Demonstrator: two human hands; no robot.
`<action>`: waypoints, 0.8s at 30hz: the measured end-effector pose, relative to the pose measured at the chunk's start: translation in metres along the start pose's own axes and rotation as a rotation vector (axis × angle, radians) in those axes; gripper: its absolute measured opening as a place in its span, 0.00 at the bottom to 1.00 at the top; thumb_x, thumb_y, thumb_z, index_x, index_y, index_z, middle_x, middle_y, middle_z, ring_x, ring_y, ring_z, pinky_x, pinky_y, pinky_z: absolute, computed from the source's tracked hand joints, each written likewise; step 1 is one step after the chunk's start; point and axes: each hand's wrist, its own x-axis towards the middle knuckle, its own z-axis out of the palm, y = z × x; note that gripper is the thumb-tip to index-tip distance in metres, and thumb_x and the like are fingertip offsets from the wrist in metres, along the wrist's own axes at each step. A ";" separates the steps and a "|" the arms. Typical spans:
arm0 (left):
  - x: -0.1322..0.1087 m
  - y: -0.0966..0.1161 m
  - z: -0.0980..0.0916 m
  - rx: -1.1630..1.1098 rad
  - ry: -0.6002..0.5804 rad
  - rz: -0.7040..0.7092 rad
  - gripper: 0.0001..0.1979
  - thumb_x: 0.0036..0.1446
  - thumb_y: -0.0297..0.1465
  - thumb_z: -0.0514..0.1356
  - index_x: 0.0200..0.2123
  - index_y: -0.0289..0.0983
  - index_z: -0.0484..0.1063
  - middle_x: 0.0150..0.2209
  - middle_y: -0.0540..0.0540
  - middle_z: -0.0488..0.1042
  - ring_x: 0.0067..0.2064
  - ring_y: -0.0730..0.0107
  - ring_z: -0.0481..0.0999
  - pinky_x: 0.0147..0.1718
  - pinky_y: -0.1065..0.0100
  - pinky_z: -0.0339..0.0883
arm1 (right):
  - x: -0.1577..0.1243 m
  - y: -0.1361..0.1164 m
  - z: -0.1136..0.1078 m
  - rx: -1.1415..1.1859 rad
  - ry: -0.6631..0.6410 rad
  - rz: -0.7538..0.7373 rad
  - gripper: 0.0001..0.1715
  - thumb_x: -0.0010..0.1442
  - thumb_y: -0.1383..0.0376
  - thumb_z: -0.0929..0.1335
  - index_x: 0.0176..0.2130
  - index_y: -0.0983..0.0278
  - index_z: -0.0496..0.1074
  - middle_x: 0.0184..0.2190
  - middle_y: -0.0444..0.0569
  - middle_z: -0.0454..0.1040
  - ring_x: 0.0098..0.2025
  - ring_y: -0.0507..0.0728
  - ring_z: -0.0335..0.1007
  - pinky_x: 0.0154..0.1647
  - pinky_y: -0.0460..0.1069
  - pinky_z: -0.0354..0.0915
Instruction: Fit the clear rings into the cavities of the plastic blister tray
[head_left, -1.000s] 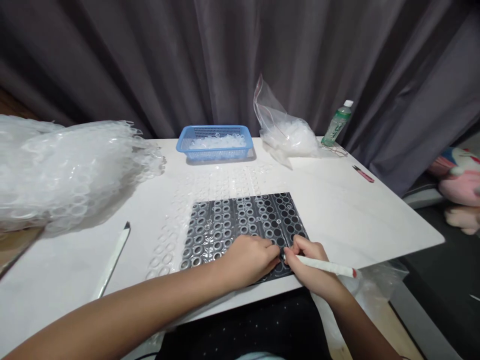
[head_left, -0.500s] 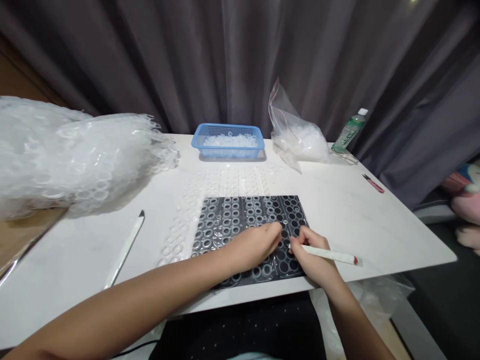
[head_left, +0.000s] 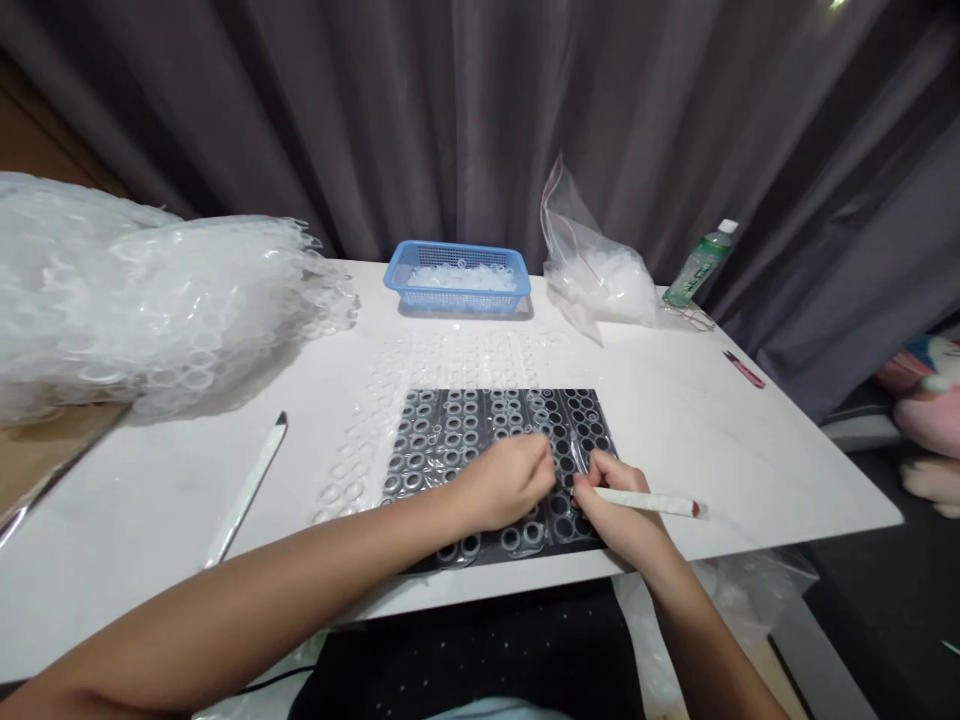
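My right hand (head_left: 622,510) is closed round a slim white-wrapped tool with a red end (head_left: 652,502); its working tip is hidden at my fingers. My left hand (head_left: 514,480) is curled with the fingertips turned down, and what they may pinch is hidden. Both hands rest over a black sheet (head_left: 487,555) near the table's front edge. Clear plastic film with rows of rings (head_left: 454,440) lies on that sheet. Many of the rings look grey and raised on the left side, while those at the right show dark discs.
A blue basket (head_left: 457,300) of small clear pieces stands behind, beside a zip bag (head_left: 600,270) and a green-labelled bottle (head_left: 701,265). Pink-handled snips (head_left: 744,370) lie right. Piled clear ring sheets (head_left: 172,310) and another white tool (head_left: 247,490) are left. More clear ring film (head_left: 349,470) lies around the sheet.
My left hand has shifted slightly left and its fist has turned a little. My right hand has moved slightly left with the white tool. The film between my hands shows a new glossy streak.
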 end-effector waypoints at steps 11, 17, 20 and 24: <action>0.005 -0.004 0.006 0.253 -0.105 0.052 0.06 0.63 0.33 0.49 0.38 0.38 0.64 0.33 0.49 0.70 0.27 0.70 0.69 0.22 0.70 0.56 | 0.012 0.000 0.007 0.084 0.071 -0.001 0.17 0.54 0.59 0.64 0.21 0.60 0.54 0.17 0.40 0.66 0.21 0.52 0.60 0.22 0.45 0.53; 0.005 0.002 0.011 0.337 -0.169 0.108 0.08 0.63 0.32 0.49 0.37 0.36 0.65 0.33 0.46 0.71 0.27 0.67 0.71 0.21 0.69 0.57 | 0.011 -0.003 0.006 -0.020 0.073 -0.023 0.16 0.53 0.61 0.64 0.20 0.61 0.53 0.16 0.39 0.63 0.21 0.51 0.56 0.22 0.46 0.49; 0.009 -0.002 -0.001 0.056 -0.116 0.013 0.08 0.62 0.30 0.48 0.32 0.36 0.64 0.30 0.48 0.70 0.28 0.70 0.69 0.25 0.69 0.60 | 0.011 -0.005 0.004 -0.046 0.053 -0.025 0.15 0.53 0.62 0.64 0.21 0.61 0.53 0.16 0.39 0.63 0.22 0.51 0.57 0.23 0.46 0.49; 0.016 -0.014 -0.023 -0.342 0.108 -0.156 0.16 0.63 0.30 0.42 0.22 0.38 0.55 0.21 0.52 0.61 0.25 0.73 0.64 0.26 0.70 0.59 | 0.012 -0.010 0.003 -0.042 0.060 -0.005 0.15 0.54 0.61 0.64 0.21 0.61 0.54 0.18 0.39 0.65 0.22 0.52 0.59 0.23 0.46 0.51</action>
